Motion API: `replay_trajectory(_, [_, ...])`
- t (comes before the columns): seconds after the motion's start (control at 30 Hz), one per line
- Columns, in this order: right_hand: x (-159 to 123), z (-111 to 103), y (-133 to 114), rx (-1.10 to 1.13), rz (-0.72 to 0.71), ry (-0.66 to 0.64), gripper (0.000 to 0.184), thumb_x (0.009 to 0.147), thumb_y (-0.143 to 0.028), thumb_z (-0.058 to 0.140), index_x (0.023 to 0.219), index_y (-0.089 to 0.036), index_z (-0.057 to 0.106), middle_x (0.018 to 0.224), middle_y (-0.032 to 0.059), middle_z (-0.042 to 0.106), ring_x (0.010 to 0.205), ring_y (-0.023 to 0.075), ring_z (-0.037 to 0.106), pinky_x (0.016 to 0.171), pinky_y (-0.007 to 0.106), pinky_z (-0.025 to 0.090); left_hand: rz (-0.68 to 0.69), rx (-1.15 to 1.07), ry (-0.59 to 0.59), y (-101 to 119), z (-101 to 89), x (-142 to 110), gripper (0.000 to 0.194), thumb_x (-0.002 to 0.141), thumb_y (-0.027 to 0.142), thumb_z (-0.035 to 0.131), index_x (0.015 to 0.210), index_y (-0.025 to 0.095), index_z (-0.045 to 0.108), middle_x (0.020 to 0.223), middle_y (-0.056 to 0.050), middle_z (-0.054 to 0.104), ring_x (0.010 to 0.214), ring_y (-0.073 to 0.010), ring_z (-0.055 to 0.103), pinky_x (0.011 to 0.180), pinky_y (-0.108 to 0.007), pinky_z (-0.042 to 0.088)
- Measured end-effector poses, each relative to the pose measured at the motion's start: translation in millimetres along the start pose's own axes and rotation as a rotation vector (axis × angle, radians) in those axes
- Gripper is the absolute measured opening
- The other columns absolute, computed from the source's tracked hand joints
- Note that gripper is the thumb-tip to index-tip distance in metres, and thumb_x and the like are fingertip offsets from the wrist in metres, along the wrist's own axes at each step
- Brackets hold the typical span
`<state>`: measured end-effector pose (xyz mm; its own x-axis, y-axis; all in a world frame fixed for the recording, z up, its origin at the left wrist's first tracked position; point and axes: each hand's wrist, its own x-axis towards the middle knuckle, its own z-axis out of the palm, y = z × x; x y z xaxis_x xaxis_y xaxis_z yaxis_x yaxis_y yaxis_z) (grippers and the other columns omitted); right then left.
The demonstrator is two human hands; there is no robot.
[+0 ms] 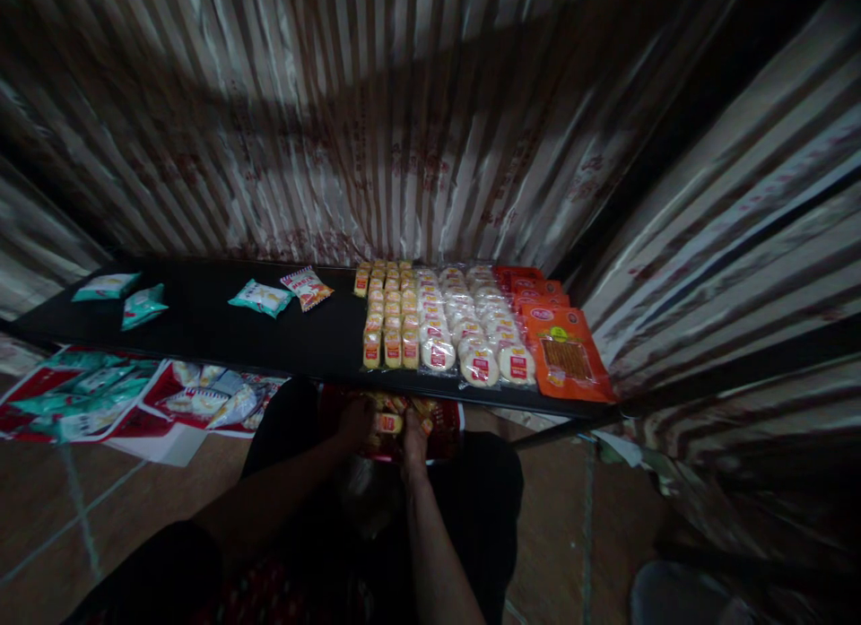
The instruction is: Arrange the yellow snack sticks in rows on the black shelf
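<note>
Both hands are down in a red printed bag [444,450] that rests on my lap, just under the shelf's front edge. Small yellow wrapped snack cakes fill it. One wrapped snack cake [388,423] with a red-and-white label shows between my hands. My left hand [356,423] is beside its left end, the fingers lost in dark shade. Around the right side of the cakes closes my right hand [415,441], its thumb side against them. On the shelf above stand rows of the same yellow snack cakes [392,316].
Along the black shelf [202,329] are clear-wrapped round white crackers [479,360], orange snack bags [565,351], teal packets [261,297] and an orange-white packet [307,289]. Red bags of teal packets [81,396] and white packets [215,396] lie below left. Striped curtains [404,123] hang behind.
</note>
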<state>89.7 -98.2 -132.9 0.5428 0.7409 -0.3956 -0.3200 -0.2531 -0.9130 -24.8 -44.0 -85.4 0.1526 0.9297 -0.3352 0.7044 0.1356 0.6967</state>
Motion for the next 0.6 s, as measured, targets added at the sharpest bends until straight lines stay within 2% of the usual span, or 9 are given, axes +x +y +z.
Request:
replay_trajectory(0.07, [-3,1,-1,0.068,0.097,-0.056,0.044,0.069,-0.055,0.057,0.090,-0.019,0.071,0.100,0.0056,0.070,0.085,0.0193,0.064,0.064,0.026,0.051,0.015,-0.018,-0.001,2,-1.7,1,0.026,0.087,0.015,0.038,0.079,0.014,0.063,0.093,-0.012,0.068,0.090,-0.0183,0.061,0.084,-0.027,0.041])
replay_trajectory(0.13, [-7,2,0,0.126,0.155,-0.103,0.043,0.063,-0.052,0.066,0.091,-0.020,0.070,0.095,0.0052,0.071,0.081,0.0194,0.065,0.063,0.027,0.051,0.027,-0.051,-0.001,2,-2.9,3,0.024,0.085,0.015,0.040,0.074,0.015,0.061,0.091,-0.010,0.068,0.089,-0.0174,0.060,0.084,-0.026,0.041])
replay_trajectory(0.27, [-10,6,4,0.143,0.168,-0.107,0.038,0.054,-0.046,0.075,0.080,-0.019,0.069,0.076,0.0026,0.070,0.068,0.0176,0.064,0.058,0.026,0.050,0.028,-0.158,0.006,0,-5.3,5,0.022,0.082,0.014,0.041,0.065,0.018,0.055,0.077,-0.004,0.065,0.080,-0.0151,0.058,0.080,-0.026,0.042])
replay_trajectory(0.37, [-11,8,7,0.163,0.162,-0.074,0.036,0.053,-0.046,0.075,0.076,-0.019,0.067,0.072,0.0021,0.069,0.066,0.0170,0.064,0.056,0.025,0.050,0.019,-0.262,0.006,-3,-6.0,4,0.021,0.079,0.015,0.042,0.060,0.018,0.050,0.068,-0.001,0.059,0.072,-0.0134,0.055,0.074,-0.025,0.043])
replay_trajectory(0.47, [-12,10,10,0.210,0.183,-0.050,0.036,0.052,-0.044,0.075,0.075,-0.019,0.064,0.074,0.0020,0.069,0.069,0.0172,0.065,0.060,0.028,0.053,-0.017,-0.378,-0.002,-6,-3.4,2,0.016,0.078,0.017,0.041,0.064,0.018,0.049,0.065,0.001,0.055,0.065,-0.0117,0.053,0.065,-0.023,0.043])
replay_trajectory(0.6, [-13,11,12,0.254,0.180,-0.026,0.032,0.053,-0.041,0.075,0.074,-0.021,0.061,0.077,-0.0003,0.067,0.073,0.0155,0.065,0.063,0.028,0.055,-0.119,-0.533,-0.029,-7,3.0,-7,0.008,0.078,0.021,0.041,0.078,0.018,0.048,0.063,0.004,0.053,0.055,-0.0105,0.053,0.055,-0.022,0.043])
